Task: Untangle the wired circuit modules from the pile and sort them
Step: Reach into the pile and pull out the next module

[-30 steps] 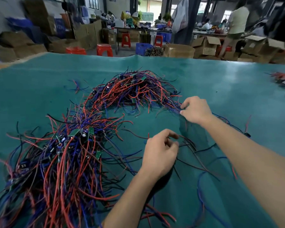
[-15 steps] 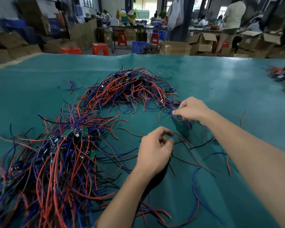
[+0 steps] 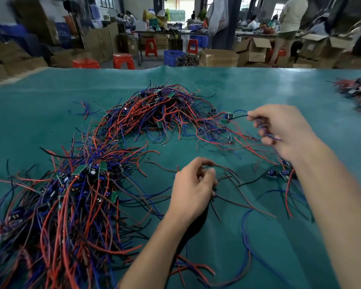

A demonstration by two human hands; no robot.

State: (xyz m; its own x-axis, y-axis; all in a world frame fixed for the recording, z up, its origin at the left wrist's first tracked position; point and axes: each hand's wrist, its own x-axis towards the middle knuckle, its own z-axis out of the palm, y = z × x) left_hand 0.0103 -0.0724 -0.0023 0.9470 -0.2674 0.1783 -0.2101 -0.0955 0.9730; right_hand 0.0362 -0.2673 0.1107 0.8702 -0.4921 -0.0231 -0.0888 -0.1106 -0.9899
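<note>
Now | right hand (image 3: 283, 130) pinches wires | module (image 3: 228, 117) dangles left

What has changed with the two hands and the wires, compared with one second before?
The right hand pulled back from the far pile, drawing out a wired module by its wires. The left hand stayed pinching dark wires. The near pile is unchanged.

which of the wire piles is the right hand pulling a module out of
The far pile at the table's middle. A small module hangs off its right edge on wires pinched by the right hand. The near left pile and the far right heap go untouched.
</note>
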